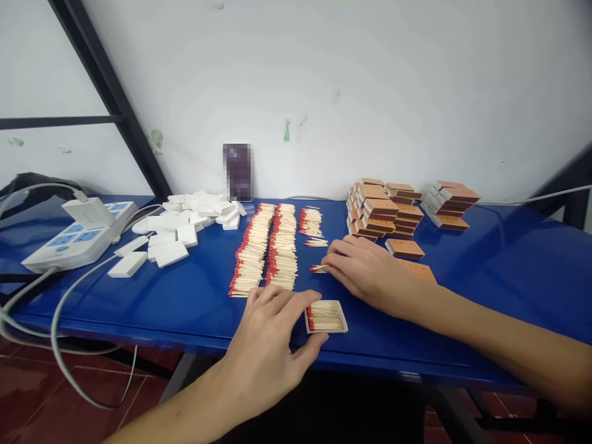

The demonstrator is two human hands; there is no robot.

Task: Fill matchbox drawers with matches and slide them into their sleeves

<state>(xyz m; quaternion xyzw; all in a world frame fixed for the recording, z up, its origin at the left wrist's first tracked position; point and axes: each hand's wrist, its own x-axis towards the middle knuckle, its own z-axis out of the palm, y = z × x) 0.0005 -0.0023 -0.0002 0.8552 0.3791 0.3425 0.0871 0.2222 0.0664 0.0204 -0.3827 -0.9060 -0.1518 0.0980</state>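
My left hand (280,342) grips a small white matchbox tray (343,317) between thumb and fingers near the table's front edge. Red-tipped matches (324,317) lie side by side inside it. Beyond the tray, my right hand (365,268) pinches a few matches (319,269) low over the table, their red heads pointing left. Two long rows of matches (282,246) lie left of centre, and a smaller heap of matches (311,222) is just behind my right fingers. An orange matchbox sleeve (419,270) is partly hidden behind my right wrist.
White matchbox trays (178,222) are piled at the left, beside a power strip (69,237) with a plugged-in charger and loose cables. Stacked matchboxes (382,209) and a smaller stack (451,203) stand at the back right. A blurred phone-like object (239,172) leans on the wall.
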